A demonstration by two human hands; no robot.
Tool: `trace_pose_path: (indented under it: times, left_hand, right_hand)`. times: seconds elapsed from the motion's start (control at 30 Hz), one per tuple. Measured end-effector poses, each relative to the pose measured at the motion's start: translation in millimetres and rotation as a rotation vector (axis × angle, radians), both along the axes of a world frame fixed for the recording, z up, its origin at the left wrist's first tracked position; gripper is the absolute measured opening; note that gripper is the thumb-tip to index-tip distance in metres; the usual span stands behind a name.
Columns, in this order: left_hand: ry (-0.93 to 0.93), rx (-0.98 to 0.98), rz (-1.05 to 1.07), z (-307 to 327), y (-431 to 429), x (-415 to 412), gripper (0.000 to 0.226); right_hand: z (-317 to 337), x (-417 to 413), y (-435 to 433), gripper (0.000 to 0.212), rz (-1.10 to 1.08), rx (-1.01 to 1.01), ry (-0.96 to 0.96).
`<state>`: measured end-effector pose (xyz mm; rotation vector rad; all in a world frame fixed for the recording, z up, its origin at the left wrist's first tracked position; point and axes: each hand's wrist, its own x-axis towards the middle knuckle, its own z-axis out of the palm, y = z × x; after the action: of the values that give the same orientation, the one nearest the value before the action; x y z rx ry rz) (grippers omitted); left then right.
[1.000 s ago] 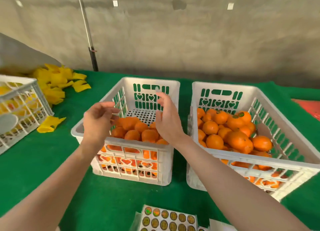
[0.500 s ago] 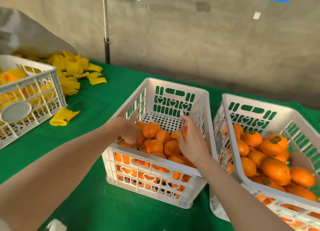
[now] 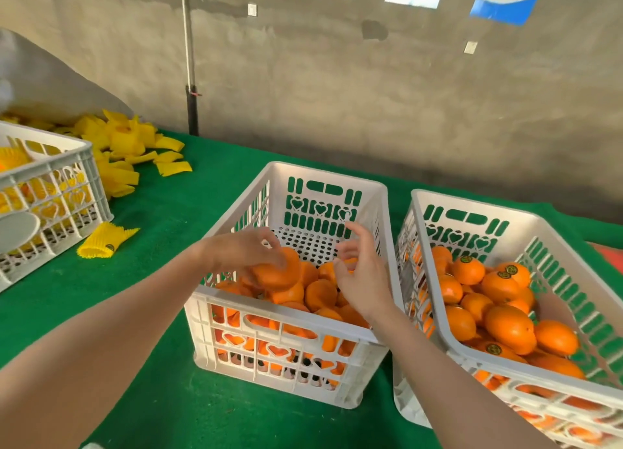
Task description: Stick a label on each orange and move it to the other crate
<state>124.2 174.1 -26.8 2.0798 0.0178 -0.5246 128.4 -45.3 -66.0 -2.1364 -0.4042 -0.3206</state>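
Two white plastic crates stand side by side on the green cloth. The left crate [image 3: 367,195] holds unlabelled oranges [image 3: 320,293] in its near half. The right crate [image 3: 472,202] holds oranges [image 3: 502,285] with dark round labels on them. My left hand [image 3: 242,251] grips one orange [image 3: 279,273], lifted just above the pile in the left crate. My right hand [image 3: 362,276] hovers beside it over the same crate, fingers spread, holding nothing that I can see.
A third white crate [image 3: 67,179] with yellow foam sleeves stands at the far left. More yellow foam sleeves [image 3: 118,145] lie loose behind it, one [image 3: 104,239] beside it. A grey wall and a pole [image 3: 190,77] rise behind the table.
My left hand has lifted an orange out of the pile in the left crate. My right hand rose from the oranges and opened. The view tilted up and shifted left.
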Motion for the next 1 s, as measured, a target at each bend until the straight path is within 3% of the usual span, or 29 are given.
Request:
trace_pose_path:
  times: [0.07, 0.13, 0.3, 0.37, 0.53, 0.6, 0.7, 0.77, 1.0]
  left_hand:
    - [0.001, -0.409, 0.134, 3.3, -12.6, -11.8, 0.029]
    - [-0.016, -0.692, 0.153, 6.7, -28.9, -25.7, 0.038]
    - [0.025, -1.066, 0.058, 11.1, -79.7, -59.2, 0.069]
    - [0.085, -1.11, 0.021, 9.9, -96.9, -68.8, 0.08]
    - [0.084, -0.988, 0.094, 13.5, -147.9, -89.1, 0.065]
    - [0.115, -1.03, 0.172, 10.0, -167.9, -96.6, 0.062]
    - [0.187, -1.166, 0.221, 3.4, -189.5, -104.8, 0.054]
    - [0.197, -1.176, 0.197, -1.2, -201.8, -108.2, 0.04]
    - [0.213, -1.128, 0.222, -12.2, -236.3, -116.7, 0.046]
  right_hand:
    - [8.3, -10.8, -5.2, 0.07, 0.059, 0.143, 0.023]
    - [15.3, -27.0, -12.1, 0.081, 0.163, 0.232, 0.05]
    - [28.1, -64.0, -33.0, 0.102, 0.22, 0.279, -0.006]
    - [31.0, -74.4, -48.5, 0.106, 0.169, 0.256, -0.079]
    - [35.5, -102.3, -90.8, 0.107, 0.139, 0.123, -0.143]
    - [39.7, -115.0, -108.7, 0.088, 0.147, 0.181, -0.084]
    - [45.8, -132.0, -133.3, 0.037, 0.133, 0.442, 0.02]
    - [46.5, -142.2, -145.8, 0.013, 0.096, 0.564, 0.094]
    - [42.3, -157.7, -176.0, 0.016, 0.034, 0.485, 0.263]
